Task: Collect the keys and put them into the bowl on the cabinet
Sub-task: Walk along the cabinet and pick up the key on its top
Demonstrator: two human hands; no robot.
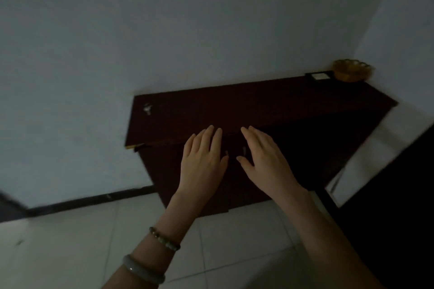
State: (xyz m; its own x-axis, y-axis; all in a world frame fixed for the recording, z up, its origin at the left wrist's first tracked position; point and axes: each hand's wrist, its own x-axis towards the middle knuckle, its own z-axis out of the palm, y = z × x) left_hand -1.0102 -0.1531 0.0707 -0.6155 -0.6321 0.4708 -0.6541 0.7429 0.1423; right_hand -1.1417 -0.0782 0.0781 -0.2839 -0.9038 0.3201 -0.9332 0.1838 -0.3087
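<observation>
From the head camera, the room is dim and a little blurred. A dark brown wooden cabinet (246,105) stands against a pale wall, seen from above and slightly tilted. Near its far left corner lies a small silvery bunch of keys (148,108), alone on the top. At the opposite end, in the far right corner by the wall, sits an amber, scallop-rimmed bowl (352,70), with a small flat dark-framed white object (319,76) just beside it on its left. Keys and bowl are well apart, one at each end of the top.

The left hand (203,159) and the right hand (263,157) are both stretched out flat in front of the cabinet's front edge, side by side, palms down. The fingers of each are spread and loose, holding nothing. The left forearm carries a beaded bracelet (164,238) and a pale smooth bangle (143,270). Whether the fingertips touch the cabinet front or hover just short of it cannot be told. Below is a floor of light tiles (94,241) with a dark skirting along the wall.

This looks like the very start: the keys are untouched and the bowl's inside is not visible. The next move likely calls for the left hand, which is nearer, to reach up and left to the keys, pinch them securely, then carry them across to the bowl.
</observation>
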